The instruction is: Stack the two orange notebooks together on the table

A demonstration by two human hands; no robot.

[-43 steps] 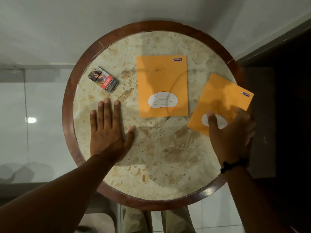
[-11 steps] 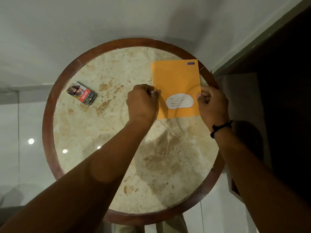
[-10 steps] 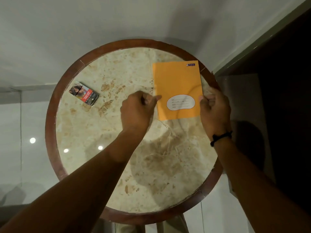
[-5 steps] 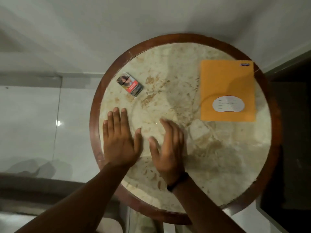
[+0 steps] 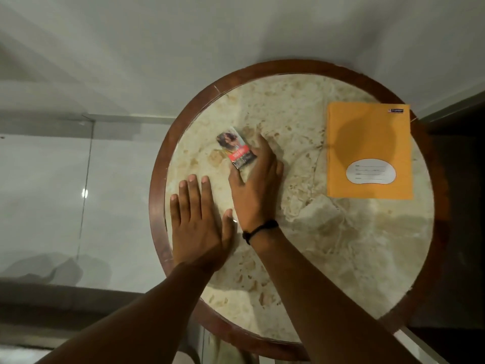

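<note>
Orange notebook (image 5: pixel 368 151) flat on the table (image 5: pixel 328 245), at its far right, top right corner out over the wooden rim (image 5: pixel 157 195). Only one cover showing; whether a second book sits beneath cannot be told. White label (image 5: pixel 370 171) low on the cover, small dark tag (image 5: pixel 395 110) in the top right corner, a round shadow across the middle.

Well apart from both hands: notebook right of the right hand (image 5: pixel 256 179), with bare marble between, and farther still from the left hand (image 5: pixel 196 222). No finger touching it.

Right hand left of the notebook, near the table's middle, curled partway around a small pack (image 5: pixel 235 151) with a red band and a printed picture; thumb at the pack's near end, fingers along its right side. Whether lifted or merely touched cannot be told; the pack is blurred. Black band (image 5: pixel 259 229) on that wrist.

Left hand left of the pack and nearer the body, flat on the marble, fingers straight and close together, thumb out toward the right wrist, holding nothing.

Table round, beige mottled marble set in a dark brown wooden rim, glossy, with pale patches right of the right hand. Behind the table a plain pale wall (image 5: pixel 183 48). Left of the table pale glossy floor tiles (image 5: pixel 52 193) with a small bright light reflection. Right of the table a dark area, too dim to make out.
</note>
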